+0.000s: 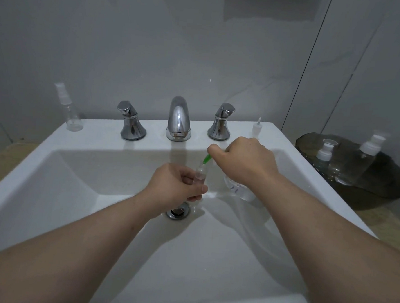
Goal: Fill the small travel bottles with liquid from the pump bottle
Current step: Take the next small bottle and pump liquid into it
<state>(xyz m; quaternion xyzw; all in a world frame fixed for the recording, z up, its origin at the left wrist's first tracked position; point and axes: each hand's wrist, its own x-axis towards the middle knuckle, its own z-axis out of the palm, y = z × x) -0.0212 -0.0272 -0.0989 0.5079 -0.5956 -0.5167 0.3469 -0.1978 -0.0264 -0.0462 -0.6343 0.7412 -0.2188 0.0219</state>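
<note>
Behind right hand, upright spray cap

A: Is any text, brand name or number legible in this view?

B: No. Nothing can be read.

A: Is print present on any item?

B: On one item only. The pump bottle carries a patch of small dark print on its clear wall. The characters are too small and blurred to read.

A: And the small bottle, or the bottles in the dark bowl?

B: No characters can be made out on either.
</note>
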